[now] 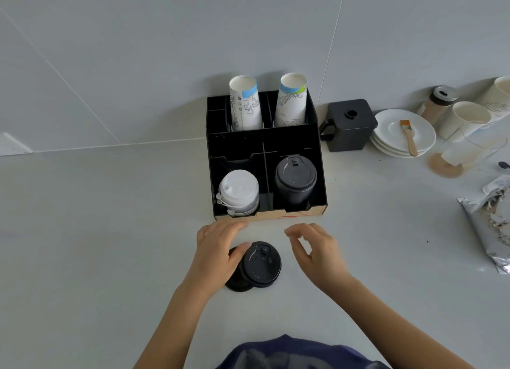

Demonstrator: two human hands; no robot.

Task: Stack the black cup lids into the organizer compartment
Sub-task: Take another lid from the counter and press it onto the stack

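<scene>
The left hand (218,254) lies over the loose black lids (258,265) on the table (110,230), its grip spread, thumb touching the rim of the upper lid but not yet clamped on it. The right hand (314,251) hangs just beside the lids on the other side, fingers curled and apart, holding nothing. At least two lids lie there, overlapping, just in front of the organizer (266,153); how many sit underneath cannot be told.

In the organizer's front right compartment a tall stack of black lids (295,179) already stands, so I judge most of the work is done. The front left compartment holds white lids (238,190), the back ones paper cups (269,104). What is left, it seems, is lifting these last lids onto the black stack.
</scene>
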